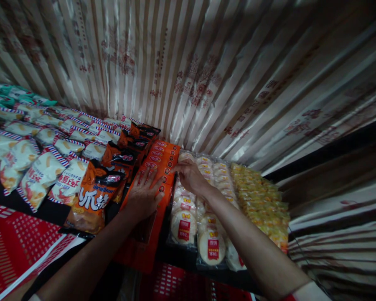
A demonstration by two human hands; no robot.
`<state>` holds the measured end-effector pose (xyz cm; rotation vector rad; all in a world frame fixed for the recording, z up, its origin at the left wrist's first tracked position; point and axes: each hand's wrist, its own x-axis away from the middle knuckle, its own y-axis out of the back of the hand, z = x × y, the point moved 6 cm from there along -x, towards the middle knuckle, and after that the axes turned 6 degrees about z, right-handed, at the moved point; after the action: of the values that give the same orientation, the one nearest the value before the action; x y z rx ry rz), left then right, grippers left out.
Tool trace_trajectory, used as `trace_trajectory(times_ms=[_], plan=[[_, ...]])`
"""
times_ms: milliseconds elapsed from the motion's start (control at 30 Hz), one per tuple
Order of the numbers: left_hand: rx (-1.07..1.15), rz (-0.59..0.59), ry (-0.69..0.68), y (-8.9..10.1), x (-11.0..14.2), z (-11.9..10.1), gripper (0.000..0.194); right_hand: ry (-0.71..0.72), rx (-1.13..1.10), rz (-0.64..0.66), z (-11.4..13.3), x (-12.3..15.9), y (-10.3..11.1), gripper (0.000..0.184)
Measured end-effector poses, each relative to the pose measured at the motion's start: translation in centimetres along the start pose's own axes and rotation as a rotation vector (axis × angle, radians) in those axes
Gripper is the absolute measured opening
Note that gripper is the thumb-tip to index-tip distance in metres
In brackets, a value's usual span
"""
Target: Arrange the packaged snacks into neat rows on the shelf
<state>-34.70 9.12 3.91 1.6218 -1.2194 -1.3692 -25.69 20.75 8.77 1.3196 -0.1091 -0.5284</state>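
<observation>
My left hand (146,194) lies with fingers spread on a row of overlapping flat orange snack packets (163,188). My right hand (189,175) is closed, its fingertips pinched at the right edge of an orange packet; exactly how much it grips is hard to see. Just right of the orange row, and partly under my right arm, lie clear-wrapped round white rice crackers (183,228) with red labels. To the left stand orange and black snack bags (92,200), one at the front beside my left forearm.
White snack bags with striped edges (44,177) fill the left side, with green bags (6,94) behind. Yellow packets (260,196) lie at the right end. Red perforated baskets (12,246) sit in front. A pleated curtain (188,75) hangs behind the display.
</observation>
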Motion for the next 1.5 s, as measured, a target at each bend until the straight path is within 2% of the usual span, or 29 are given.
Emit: trace_trajectory(times_ms=[200,533,833,1133,1500], plan=[[-0.002,-0.017,0.003,-0.1,0.0,0.0,0.043,-0.034,0.007,0.104,-0.8,0.2,-1.0,0.047],[-0.005,0.01,0.01,-0.1,0.0,0.0,0.044,-0.067,0.04,0.17,-0.4,0.7,-2.4,0.027],[0.0,0.029,0.022,-0.1,0.1,0.0,0.045,-0.084,0.024,0.243,0.0,0.7,-2.2,0.031],[-0.047,0.015,0.038,0.2,-0.1,0.4,0.039,-0.113,0.016,0.189,-0.3,0.5,-2.4,0.032],[-0.033,-0.03,0.014,-0.1,0.0,1.1,0.043,-0.05,0.025,0.142,-0.5,0.7,-3.0,0.033]])
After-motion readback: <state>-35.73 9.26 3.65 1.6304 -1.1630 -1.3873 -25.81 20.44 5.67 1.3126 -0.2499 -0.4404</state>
